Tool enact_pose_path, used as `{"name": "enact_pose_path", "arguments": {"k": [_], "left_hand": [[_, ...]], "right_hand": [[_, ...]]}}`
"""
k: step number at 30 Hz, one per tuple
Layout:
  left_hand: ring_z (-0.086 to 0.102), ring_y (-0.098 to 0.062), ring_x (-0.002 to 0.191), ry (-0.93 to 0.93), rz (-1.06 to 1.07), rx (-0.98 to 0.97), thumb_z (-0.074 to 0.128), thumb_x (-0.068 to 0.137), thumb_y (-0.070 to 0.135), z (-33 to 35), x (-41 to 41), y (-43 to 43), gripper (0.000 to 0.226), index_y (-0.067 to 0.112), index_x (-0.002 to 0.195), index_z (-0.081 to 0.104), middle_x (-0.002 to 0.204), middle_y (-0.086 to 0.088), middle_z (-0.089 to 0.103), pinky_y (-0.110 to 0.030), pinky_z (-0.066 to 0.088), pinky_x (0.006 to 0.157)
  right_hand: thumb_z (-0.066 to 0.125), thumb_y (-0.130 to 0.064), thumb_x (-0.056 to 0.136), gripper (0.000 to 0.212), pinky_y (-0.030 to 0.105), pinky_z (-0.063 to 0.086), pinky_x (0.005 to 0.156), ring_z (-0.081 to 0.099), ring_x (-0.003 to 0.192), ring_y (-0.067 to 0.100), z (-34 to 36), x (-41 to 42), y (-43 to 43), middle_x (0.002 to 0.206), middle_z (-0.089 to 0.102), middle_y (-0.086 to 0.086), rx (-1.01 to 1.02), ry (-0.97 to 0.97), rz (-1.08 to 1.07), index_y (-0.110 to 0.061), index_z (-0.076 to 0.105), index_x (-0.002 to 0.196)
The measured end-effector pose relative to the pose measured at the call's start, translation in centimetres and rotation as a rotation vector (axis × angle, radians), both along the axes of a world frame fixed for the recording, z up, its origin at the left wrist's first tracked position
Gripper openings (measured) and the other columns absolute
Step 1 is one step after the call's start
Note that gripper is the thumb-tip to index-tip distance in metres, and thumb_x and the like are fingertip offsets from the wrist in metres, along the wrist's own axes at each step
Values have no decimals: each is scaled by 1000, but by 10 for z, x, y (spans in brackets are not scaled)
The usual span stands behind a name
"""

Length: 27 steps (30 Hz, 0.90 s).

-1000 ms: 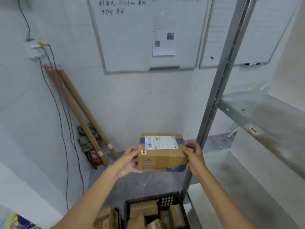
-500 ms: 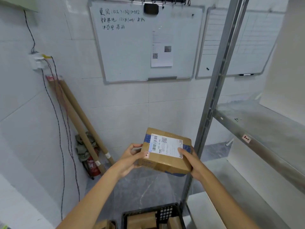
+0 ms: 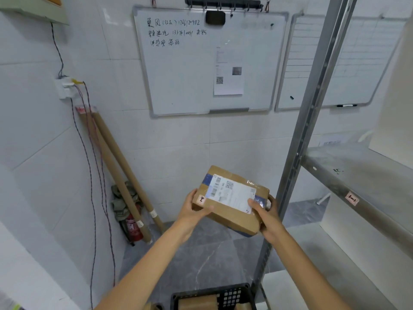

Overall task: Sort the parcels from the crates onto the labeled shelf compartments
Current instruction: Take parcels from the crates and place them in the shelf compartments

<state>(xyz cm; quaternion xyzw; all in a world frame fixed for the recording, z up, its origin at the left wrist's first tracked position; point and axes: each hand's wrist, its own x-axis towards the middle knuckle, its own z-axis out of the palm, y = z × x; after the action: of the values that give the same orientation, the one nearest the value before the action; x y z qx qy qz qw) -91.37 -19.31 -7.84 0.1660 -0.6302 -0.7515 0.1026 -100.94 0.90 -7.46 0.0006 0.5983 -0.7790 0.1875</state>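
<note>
Two hands hold this one: my left hand [image 3: 194, 211] curls its fingers under the left end of the parcel [image 3: 232, 202], thumb on top by a small sticker [image 3: 201, 199], and the box sits tilted in the air. Low between my arms the black crate [image 3: 214, 296] holds more brown boxes, so I judge plenty of sorting is left. My right hand [image 3: 266, 215] clamps the right end just beside the metal post [image 3: 297, 175], and the labelled shelf [image 3: 357, 175] further right shows no parcel, so this one is not yet placed.
</note>
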Motion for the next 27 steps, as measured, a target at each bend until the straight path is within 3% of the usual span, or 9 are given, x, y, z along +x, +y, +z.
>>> {"name": "enact_pose_path", "arguments": {"k": [3, 6, 9, 12, 14, 17, 19, 23, 27], "left_hand": [[53, -22, 118, 5, 264, 274, 80, 71, 8, -1, -15, 13, 96, 27, 143, 19, 134, -7, 52, -47, 40, 105], [57, -27, 114, -49, 172, 426, 81, 69, 22, 3, -21, 38, 83, 27, 132, 28, 126, -3, 57, -60, 47, 91], [62, -18, 106, 15, 123, 301, 75, 76, 24, 8, -21, 53, 67, 32, 127, 34, 120, 6, 61, -42, 56, 75], [64, -8, 101, 101, 142, 160, 67, 85, 25, 17, -25, 44, 48, 34, 124, 41, 117, 11, 63, -26, 54, 67], [63, -7, 103, 132, 92, 98, 60, 90, 26, 24, -29, 36, 37, 38, 121, 45, 118, 12, 63, -25, 54, 74], [61, -9, 106, 157, 62, 52, 53, 93, 28, 31, -36, 32, 30, 38, 120, 46, 117, 13, 62, -30, 53, 85], [61, -11, 108, 159, 62, 18, 50, 94, 28, 32, -42, 28, 37, 32, 130, 43, 122, 8, 61, -34, 53, 89], [58, -9, 107, 170, 70, -68, 48, 97, 20, 36, -49, 21, 44, 21, 139, 37, 129, 2, 56, -24, 50, 81], [53, -20, 120, 188, -17, -75, 52, 95, 16, 46, -58, 17, 48, 17, 140, 36, 132, -3, 55, -41, 46, 99]], "right_hand": [[72, -6, 79, 74, 42, 55, 71, 58, 97, 18, 0, 7, -15, 117, 51, 1, -4, 47, 0, -31, 25, 130], [73, -10, 79, 73, 43, 57, 71, 60, 104, 21, -1, 16, -33, 118, 53, 3, -80, 18, 6, -34, 21, 124], [75, -15, 79, 70, 40, 56, 82, 60, 106, 20, 0, 13, -39, 124, 51, 6, -69, 59, -40, -30, 22, 122], [77, -30, 76, 62, 34, 52, 92, 52, 117, 18, 4, -3, -31, 137, 42, 2, 218, 279, -41, -36, 34, 120], [74, -36, 79, 55, 42, 49, 99, 48, 125, 17, 11, -11, -21, 139, 44, -6, 262, 378, 63, -46, 39, 119], [67, -30, 85, 47, 33, 55, 89, 57, 118, 13, 24, -11, -16, 130, 54, -11, 143, 387, 186, -46, 42, 122], [65, -28, 87, 50, 34, 55, 91, 55, 119, 12, 28, -10, -15, 131, 53, -13, 105, 406, 190, -41, 40, 128], [63, -22, 88, 50, 39, 51, 97, 49, 123, 7, 35, -5, -11, 132, 50, -14, 98, 407, 149, -35, 39, 130], [62, -15, 89, 47, 30, 52, 94, 51, 121, 3, 51, 7, -5, 132, 51, -11, 96, 477, 51, -34, 41, 126]]}}
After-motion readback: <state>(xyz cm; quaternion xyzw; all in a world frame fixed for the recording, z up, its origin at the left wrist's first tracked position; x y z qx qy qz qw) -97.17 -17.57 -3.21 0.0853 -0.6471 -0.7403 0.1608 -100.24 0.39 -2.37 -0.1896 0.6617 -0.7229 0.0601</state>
